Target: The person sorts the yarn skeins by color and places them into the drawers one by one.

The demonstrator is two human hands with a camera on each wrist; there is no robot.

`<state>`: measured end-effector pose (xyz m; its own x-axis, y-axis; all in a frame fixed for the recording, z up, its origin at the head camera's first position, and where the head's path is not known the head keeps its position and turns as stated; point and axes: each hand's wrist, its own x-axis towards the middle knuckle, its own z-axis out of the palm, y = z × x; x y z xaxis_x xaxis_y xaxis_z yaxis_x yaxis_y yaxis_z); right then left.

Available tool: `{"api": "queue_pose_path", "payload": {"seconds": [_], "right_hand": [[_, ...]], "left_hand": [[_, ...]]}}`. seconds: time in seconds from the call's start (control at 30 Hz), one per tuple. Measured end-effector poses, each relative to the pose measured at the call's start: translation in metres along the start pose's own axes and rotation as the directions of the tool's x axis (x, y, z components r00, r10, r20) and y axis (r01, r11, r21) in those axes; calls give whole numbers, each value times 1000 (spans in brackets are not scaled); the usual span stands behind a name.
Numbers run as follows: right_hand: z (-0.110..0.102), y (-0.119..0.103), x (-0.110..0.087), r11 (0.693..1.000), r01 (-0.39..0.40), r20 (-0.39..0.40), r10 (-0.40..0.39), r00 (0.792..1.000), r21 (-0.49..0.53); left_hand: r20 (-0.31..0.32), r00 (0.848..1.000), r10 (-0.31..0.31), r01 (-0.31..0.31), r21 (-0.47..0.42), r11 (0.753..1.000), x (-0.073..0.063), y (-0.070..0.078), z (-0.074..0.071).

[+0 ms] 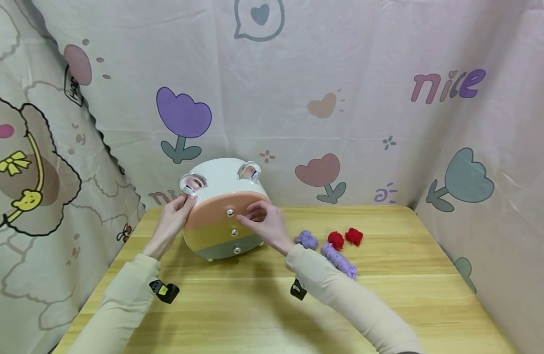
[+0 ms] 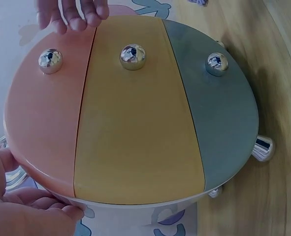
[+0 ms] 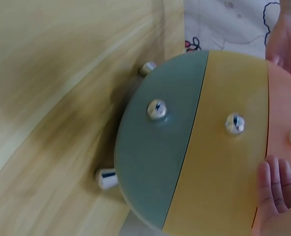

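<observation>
A rounded storage box (image 1: 212, 223) with three drawers stands toward the back of the table. Its drawer fronts are orange, yellow and grey-green, each with a shiny silver knob (image 2: 132, 56). Two clear, silver-rimmed ears (image 1: 194, 183) rise from the white top. My left hand (image 1: 172, 221) grips the box's upper left side, thumb at the front edge below the ear. At the right of the face is my right hand (image 1: 269, 226), holding nothing, its fingers loosely bent close over the orange and yellow drawers. Short silver feet (image 3: 107, 178) show underneath.
Right of the box lie a purple yarn bundle (image 1: 306, 239), a longer purple yarn skein (image 1: 339, 260) and two red yarn balls (image 1: 354, 236). A printed curtain (image 1: 272, 123) hangs directly behind the wooden table (image 1: 409, 295) and along its sides.
</observation>
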<state>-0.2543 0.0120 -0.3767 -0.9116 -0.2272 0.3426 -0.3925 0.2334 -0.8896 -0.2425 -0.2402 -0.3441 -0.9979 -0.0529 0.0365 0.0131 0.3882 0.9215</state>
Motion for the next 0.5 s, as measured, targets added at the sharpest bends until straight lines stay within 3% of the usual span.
{"api": "queue_pose_path", "payload": {"seconds": [0.5], "right_hand": [[26,-7,6,999,42,-49,-41,998,28]], "left_hand": [[3,1000,-4,4,19,1000,1,-2,-1]]}}
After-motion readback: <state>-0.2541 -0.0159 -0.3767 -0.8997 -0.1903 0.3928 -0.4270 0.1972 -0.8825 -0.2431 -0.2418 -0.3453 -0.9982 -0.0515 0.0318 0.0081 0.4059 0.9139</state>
